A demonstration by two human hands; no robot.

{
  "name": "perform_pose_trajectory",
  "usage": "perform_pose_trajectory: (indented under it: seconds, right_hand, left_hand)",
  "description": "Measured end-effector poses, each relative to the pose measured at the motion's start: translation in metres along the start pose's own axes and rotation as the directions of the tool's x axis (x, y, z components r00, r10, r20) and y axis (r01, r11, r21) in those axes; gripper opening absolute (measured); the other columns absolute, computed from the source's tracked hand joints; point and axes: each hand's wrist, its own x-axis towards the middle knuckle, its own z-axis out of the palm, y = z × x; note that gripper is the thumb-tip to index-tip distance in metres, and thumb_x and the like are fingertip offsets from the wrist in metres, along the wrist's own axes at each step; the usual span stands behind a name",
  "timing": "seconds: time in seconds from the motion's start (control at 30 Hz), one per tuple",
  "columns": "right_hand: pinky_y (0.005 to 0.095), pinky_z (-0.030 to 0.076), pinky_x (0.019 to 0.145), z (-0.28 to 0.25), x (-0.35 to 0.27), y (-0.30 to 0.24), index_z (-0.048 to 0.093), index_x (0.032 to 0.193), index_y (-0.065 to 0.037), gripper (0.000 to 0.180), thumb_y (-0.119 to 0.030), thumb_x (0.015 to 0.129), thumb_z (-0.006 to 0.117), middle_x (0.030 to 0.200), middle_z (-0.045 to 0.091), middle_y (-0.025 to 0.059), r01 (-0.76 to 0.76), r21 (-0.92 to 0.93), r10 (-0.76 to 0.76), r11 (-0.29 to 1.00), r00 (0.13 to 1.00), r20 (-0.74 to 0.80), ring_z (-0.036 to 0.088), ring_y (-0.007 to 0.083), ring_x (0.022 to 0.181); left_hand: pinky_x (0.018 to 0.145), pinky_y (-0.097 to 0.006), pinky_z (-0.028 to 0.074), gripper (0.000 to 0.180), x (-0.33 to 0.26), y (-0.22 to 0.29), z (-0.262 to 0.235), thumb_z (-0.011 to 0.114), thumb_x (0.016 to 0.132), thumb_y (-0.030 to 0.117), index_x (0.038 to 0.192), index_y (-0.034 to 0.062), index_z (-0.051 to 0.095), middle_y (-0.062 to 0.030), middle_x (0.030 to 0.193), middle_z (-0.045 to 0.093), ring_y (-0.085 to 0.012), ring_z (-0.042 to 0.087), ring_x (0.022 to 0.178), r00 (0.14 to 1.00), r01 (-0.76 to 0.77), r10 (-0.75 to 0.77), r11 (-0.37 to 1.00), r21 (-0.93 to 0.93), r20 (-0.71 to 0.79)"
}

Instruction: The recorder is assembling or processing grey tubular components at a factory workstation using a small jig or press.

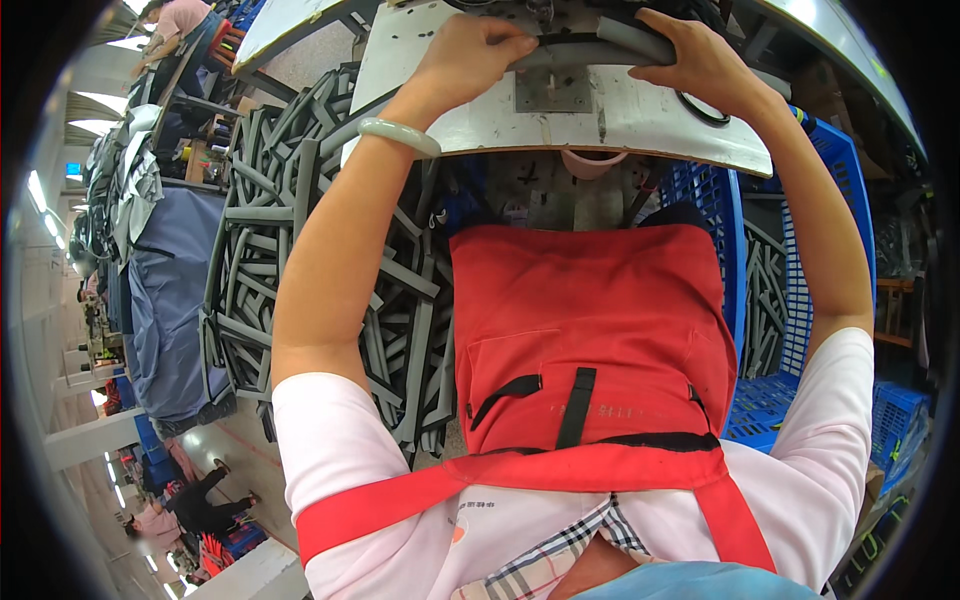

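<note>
A grey padded strip with a dark edge lies crosswise over the white work table, above a metal plate set in the tabletop. My left hand pinches its left end between thumb and fingers. Further right, my right hand is closed around the strip's thicker grey part, thumb below and fingers above. At the top edge, just beyond the strip, shows a small part of a machine, mostly cut off. Whether the strip touches that part I cannot tell.
A large heap of grey strips rises to my left. Right of my lap stands a blue plastic crate holding more grey strips. Under the table is a pink bowl. Other people work far off at the left.
</note>
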Motion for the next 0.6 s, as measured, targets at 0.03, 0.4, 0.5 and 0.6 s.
perform_pose_trajectory:
  seconds: [0.03, 0.4, 0.5, 0.6]
  right_hand:
    - [0.0422, 0.052, 0.078, -0.007, 0.002, -0.006, 0.056, 0.126, 0.003, 0.070, -0.041, 0.076, 0.075, 0.098, 0.065, 0.0281, 0.009, -0.059, -0.005, 0.998, 0.997, 0.073, 0.065, 0.0398, 0.093]
    - [0.0411, 0.049, 0.082, -0.012, -0.008, 0.011, 0.055, 0.114, 0.007, 0.058, -0.033, 0.077, 0.075, 0.099, 0.063, 0.0277, -0.160, 0.192, 0.169, 0.968, 0.985, -0.028, 0.063, 0.0390, 0.098]
    - [0.0380, 0.049, 0.092, 0.036, -0.045, -0.036, 0.057, 0.118, 0.000, 0.046, -0.016, 0.076, 0.069, 0.114, 0.061, 0.0203, 0.274, 0.030, -0.268, 0.961, 0.955, -0.124, 0.061, 0.0327, 0.103]
    - [0.0366, 0.049, 0.091, 0.073, -0.066, -0.133, 0.059, 0.100, -0.004, 0.025, -0.013, 0.077, 0.061, 0.109, 0.058, 0.0140, 0.680, -0.165, -0.696, 0.714, 0.664, -0.272, 0.059, 0.0286, 0.103]
  left_hand:
    - [0.068, -0.028, 0.050, 0.032, 0.001, -0.002, -0.002, 0.063, 0.091, 0.032, 0.102, 0.0034, 0.073, -0.0068, 0.082, 0.070, -0.0137, 0.060, 0.069, 1.000, -0.017, 0.017, 1.000, 0.018, -0.006]
    - [0.064, -0.035, 0.047, 0.027, 0.000, 0.004, -0.033, 0.065, 0.089, 0.022, 0.090, -0.0037, 0.070, -0.0151, 0.073, 0.066, -0.0230, 0.062, 0.068, 0.935, -0.346, 0.311, 0.904, -0.252, -0.170]
    - [0.070, -0.041, 0.049, 0.020, -0.018, 0.029, -0.027, 0.065, 0.084, 0.018, 0.088, -0.0013, 0.070, -0.0224, 0.082, 0.066, -0.0369, 0.064, 0.082, 0.951, -0.307, 0.260, 0.870, 0.387, 0.169]
    - [0.067, -0.041, 0.050, 0.019, -0.022, 0.070, 0.007, 0.065, 0.083, 0.016, 0.084, -0.0025, 0.070, -0.0245, 0.077, 0.065, -0.0367, 0.065, 0.073, 0.944, -0.203, 0.135, 0.957, 0.208, 0.300]
